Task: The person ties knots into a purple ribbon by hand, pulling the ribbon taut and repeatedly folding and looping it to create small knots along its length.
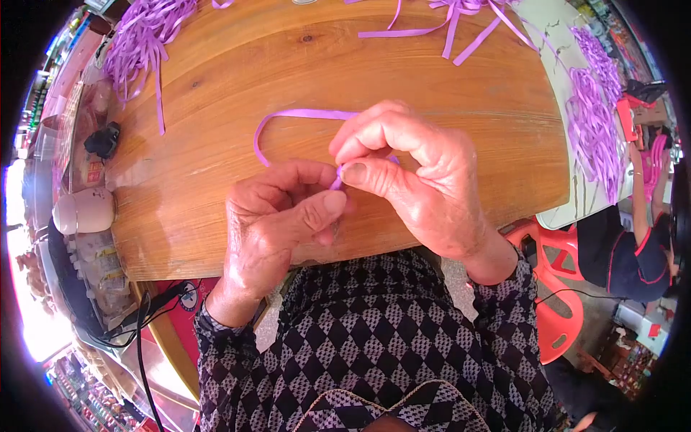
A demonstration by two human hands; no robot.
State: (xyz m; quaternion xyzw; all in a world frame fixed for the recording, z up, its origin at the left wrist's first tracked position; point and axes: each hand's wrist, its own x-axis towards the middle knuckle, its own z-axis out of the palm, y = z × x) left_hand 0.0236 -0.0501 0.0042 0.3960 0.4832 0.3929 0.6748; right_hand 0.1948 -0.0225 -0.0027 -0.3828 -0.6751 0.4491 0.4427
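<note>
A thin purple ribbon [295, 114] loops over the wooden table beyond my hands and runs in between my fingers. My left hand [277, 216] pinches a short gathered bit of it between thumb and fingers. From the right, my right hand [421, 176] grips the same ribbon close by, thumb tip against the forefinger. Both hands meet above the near part of the table. Whether the ribbon is knotted there is hidden by the fingertips.
Purple ribbon bundles lie at the table's far left [147, 47] and far right [461, 11]; another bundle [594, 137] hangs over a white table at right. A pale rounded object [85, 211] stands at the left edge. Orange chairs [558, 309] and another person [633, 252] are at right.
</note>
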